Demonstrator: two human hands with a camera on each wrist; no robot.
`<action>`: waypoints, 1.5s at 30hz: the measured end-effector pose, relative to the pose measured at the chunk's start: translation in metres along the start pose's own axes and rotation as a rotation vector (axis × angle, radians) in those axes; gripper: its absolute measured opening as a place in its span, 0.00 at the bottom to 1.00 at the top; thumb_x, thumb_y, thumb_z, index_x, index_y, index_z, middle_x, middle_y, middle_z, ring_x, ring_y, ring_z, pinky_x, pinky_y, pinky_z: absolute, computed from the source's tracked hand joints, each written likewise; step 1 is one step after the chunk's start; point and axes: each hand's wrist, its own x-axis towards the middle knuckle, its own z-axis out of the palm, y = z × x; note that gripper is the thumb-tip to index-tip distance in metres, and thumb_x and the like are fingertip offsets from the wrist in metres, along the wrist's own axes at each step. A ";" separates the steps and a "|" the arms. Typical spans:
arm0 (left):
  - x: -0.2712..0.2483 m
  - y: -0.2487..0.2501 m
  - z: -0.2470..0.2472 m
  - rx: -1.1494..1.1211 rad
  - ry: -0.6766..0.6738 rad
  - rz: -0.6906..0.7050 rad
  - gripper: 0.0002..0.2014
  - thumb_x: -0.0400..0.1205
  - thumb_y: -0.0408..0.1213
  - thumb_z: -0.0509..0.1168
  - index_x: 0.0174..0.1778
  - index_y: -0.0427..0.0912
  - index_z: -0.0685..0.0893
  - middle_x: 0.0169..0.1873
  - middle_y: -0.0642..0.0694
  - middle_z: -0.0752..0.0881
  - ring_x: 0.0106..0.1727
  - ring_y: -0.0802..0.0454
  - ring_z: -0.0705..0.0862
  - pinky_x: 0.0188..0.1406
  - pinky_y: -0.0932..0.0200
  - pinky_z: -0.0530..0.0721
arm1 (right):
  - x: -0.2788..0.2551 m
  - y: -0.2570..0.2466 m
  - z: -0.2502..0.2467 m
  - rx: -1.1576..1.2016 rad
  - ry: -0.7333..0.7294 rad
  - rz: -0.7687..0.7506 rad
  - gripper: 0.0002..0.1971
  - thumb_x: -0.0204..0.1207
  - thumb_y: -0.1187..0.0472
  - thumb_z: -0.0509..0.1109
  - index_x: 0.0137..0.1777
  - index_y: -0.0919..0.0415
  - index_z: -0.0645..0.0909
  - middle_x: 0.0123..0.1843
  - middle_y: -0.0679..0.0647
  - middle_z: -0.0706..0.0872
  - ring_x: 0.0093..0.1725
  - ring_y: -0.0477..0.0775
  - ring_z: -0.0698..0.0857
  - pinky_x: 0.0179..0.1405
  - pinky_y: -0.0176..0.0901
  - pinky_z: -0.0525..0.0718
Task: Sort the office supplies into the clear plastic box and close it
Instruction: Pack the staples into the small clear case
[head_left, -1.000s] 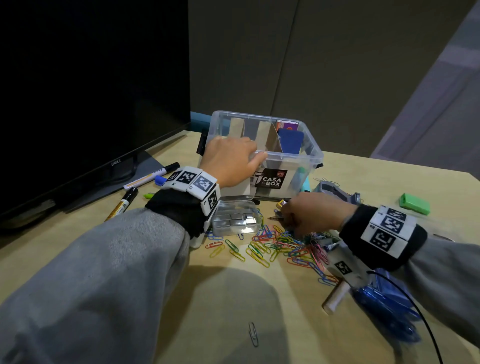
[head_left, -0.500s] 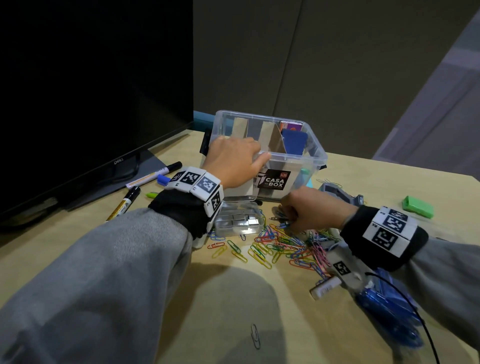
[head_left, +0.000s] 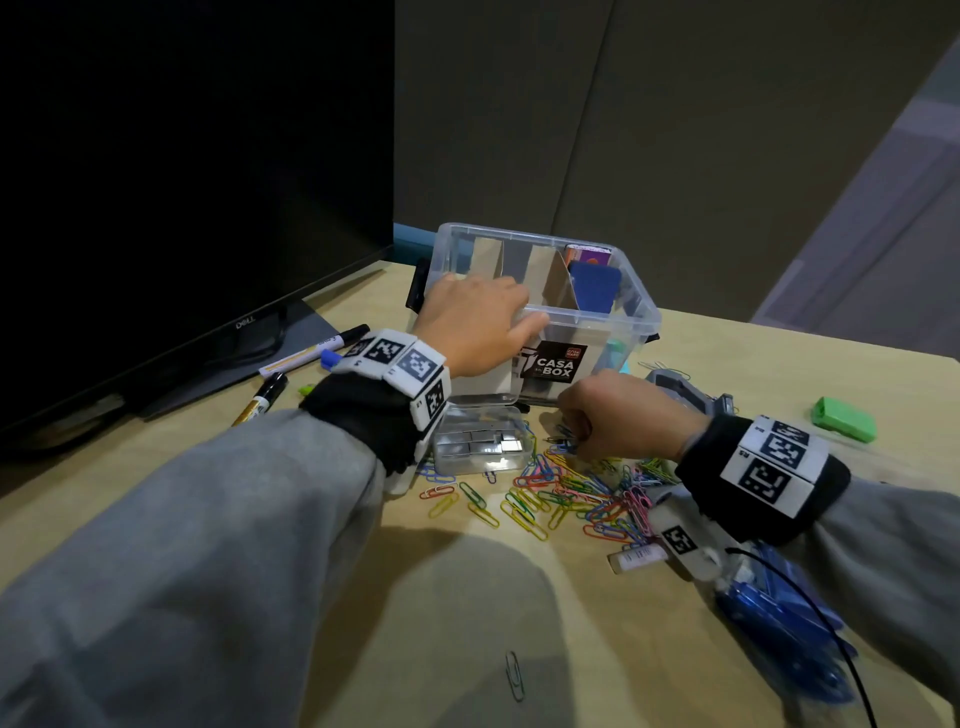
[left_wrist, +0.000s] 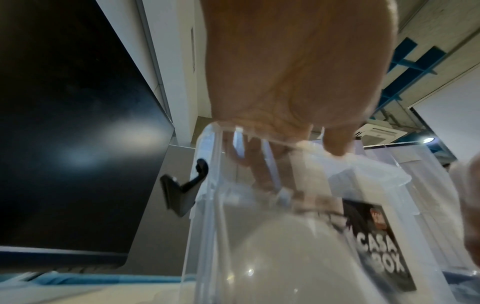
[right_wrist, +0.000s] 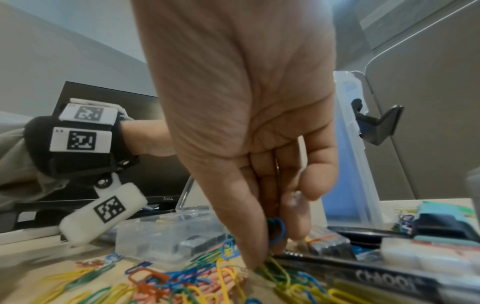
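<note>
Far left on the counter (head_left: 363, 613) stands a dark monitor (head_left: 182, 182); two markers (head_left: 311, 351) lie just before its base. The left hand (head_left: 475, 325) rests over the near left rim of the clear plastic box (head_left: 631, 312), fingers curled over the edge into the box and thumb lying along the front rim (the left wrist view shows fingertips through the wall); the box stands open at the far middle of the counter, with card dividers and a blue item (head_left: 595, 286) upright in its right compartment; no lid is on it. Just near the box sits a small clear case (head_left: 480, 441) holding metal pieces. To its right lies a loose heap of coloured paper clips (head_left: 561, 499); the right hand (head_left: 621, 415) is down on the far edge of the heap, fingers bunched and pinching several clips, a blue one looped at the fingertips (right_wrist: 276, 230) in the right wrist view. One lone grey clip (head_left: 514, 675) lies near, well apart from the heap. Beneath the right wrist lies a blue plastic item (head_left: 779, 618), blurred; at far right sits a green object (head_left: 844, 420).
</note>
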 end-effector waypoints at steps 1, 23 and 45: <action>0.000 -0.001 -0.002 -0.002 -0.045 0.026 0.20 0.87 0.58 0.49 0.61 0.49 0.78 0.58 0.50 0.81 0.62 0.49 0.78 0.67 0.45 0.73 | 0.000 0.000 0.000 -0.013 -0.012 -0.001 0.10 0.71 0.59 0.76 0.40 0.52 0.74 0.36 0.48 0.75 0.38 0.52 0.76 0.29 0.36 0.71; -0.036 0.014 0.006 0.140 -0.659 0.330 0.30 0.71 0.48 0.78 0.70 0.56 0.79 0.60 0.57 0.83 0.55 0.54 0.72 0.48 0.55 0.79 | 0.000 0.013 -0.004 0.310 0.084 0.068 0.08 0.70 0.66 0.76 0.39 0.54 0.80 0.38 0.49 0.84 0.40 0.51 0.82 0.34 0.33 0.75; -0.036 -0.010 -0.013 -0.775 -0.069 -0.258 0.05 0.80 0.36 0.72 0.42 0.38 0.90 0.33 0.46 0.91 0.34 0.56 0.90 0.38 0.63 0.89 | 0.026 -0.010 -0.018 0.262 0.143 -0.036 0.03 0.74 0.60 0.76 0.46 0.54 0.88 0.43 0.48 0.89 0.41 0.47 0.84 0.43 0.39 0.84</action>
